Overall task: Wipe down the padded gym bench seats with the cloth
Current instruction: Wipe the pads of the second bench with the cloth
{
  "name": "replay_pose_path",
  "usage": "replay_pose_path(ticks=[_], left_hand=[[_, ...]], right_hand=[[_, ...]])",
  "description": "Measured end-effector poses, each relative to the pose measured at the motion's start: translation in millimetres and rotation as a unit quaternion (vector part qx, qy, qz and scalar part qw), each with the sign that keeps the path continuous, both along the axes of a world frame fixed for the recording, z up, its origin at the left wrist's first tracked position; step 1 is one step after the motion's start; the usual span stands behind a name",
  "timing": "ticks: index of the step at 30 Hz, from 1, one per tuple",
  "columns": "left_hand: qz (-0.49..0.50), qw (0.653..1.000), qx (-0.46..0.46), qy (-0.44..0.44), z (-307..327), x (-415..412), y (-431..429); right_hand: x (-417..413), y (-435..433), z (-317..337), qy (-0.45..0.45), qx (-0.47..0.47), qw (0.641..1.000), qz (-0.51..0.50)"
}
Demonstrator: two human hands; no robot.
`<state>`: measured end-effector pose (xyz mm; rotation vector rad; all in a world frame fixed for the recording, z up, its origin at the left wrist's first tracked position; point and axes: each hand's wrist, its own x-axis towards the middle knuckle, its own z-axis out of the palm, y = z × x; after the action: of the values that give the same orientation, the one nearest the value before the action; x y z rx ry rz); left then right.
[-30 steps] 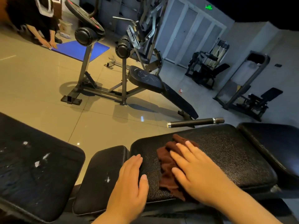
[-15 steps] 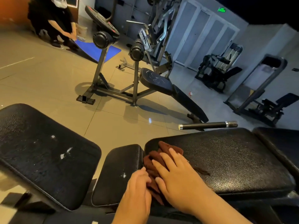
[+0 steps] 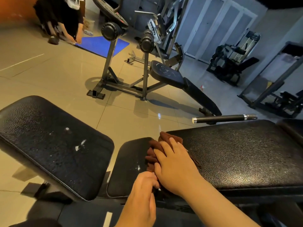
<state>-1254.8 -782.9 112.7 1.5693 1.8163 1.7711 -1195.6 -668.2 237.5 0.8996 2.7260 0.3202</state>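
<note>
Gym tiles (image 3: 65, 76) gleamed behind as the flat right hand (image 3: 173, 166) pinned the cloth (image 3: 153, 155) across 2 bench pads (image 3: 246, 153), left hand (image 3: 144, 185) pinching its edge, probably to regather it.

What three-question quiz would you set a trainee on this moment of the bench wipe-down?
1. True or false: the right hand lies flat on top of the brown cloth.
2. Pick one. The brown cloth lies: A) across the meeting edges of the small middle pad and the long right pad; B) on the floor; C) on the blue mat.
3. Short answer: which pad shows the largest white marks?

Key
1. True.
2. A.
3. The large left pad.
</note>
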Motion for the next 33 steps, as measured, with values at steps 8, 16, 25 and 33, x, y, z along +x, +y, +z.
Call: replay_pose_path(ticks=[8,16,25,33], left_hand=[[-0.020,0.998,0.052,0.017,0,-4,-3],[-0.034,0.999,0.023,-0.002,0,-25,-27],[0.005,0.999,0.010,-0.039,-4,-37,-26],[0.071,0.975,-0.100,-0.188,-2,-59,-34]], right_hand=[[16,21,25,0.024,0.044,0.996,-0.073],[-10,-11,-20,0.017,0.016,1.000,0.016],[-19,-19,-32,0.079,0.043,0.996,-0.009],[-29,-60,-49,0.050,-0.045,0.997,0.041]])
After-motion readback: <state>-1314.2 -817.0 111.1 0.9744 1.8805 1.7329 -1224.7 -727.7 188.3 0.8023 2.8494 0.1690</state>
